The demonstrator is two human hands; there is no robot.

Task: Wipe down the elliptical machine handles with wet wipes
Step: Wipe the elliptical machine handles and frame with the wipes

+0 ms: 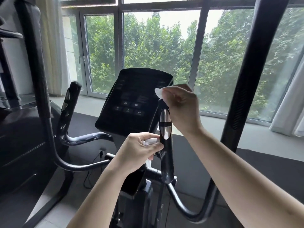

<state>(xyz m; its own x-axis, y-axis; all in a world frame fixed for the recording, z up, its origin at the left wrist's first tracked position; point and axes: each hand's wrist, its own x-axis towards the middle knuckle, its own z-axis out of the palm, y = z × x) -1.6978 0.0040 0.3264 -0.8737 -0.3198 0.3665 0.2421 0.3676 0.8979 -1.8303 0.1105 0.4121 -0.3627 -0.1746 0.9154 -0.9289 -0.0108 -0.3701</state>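
The elliptical's right inner handle (166, 155) stands upright in the middle, black with a silver sensor plate. My right hand (181, 107) pinches a white wet wipe (159, 92) against the top tip of this handle. My left hand (139, 149) grips a second crumpled white wipe (150, 141) and presses it against the handle's left side, below the sensor plate. The left inner handle (69, 102) rises at the left, untouched. Tall black moving arms stand at the far left (39, 89) and right (246, 89).
The black console (131, 102) with arrow buttons sits between the handles. Behind it are a large window (148, 46) and sill. Another dark machine (19, 137) stands at the left. A power cable (92, 171) trails on the floor below a wall socket.
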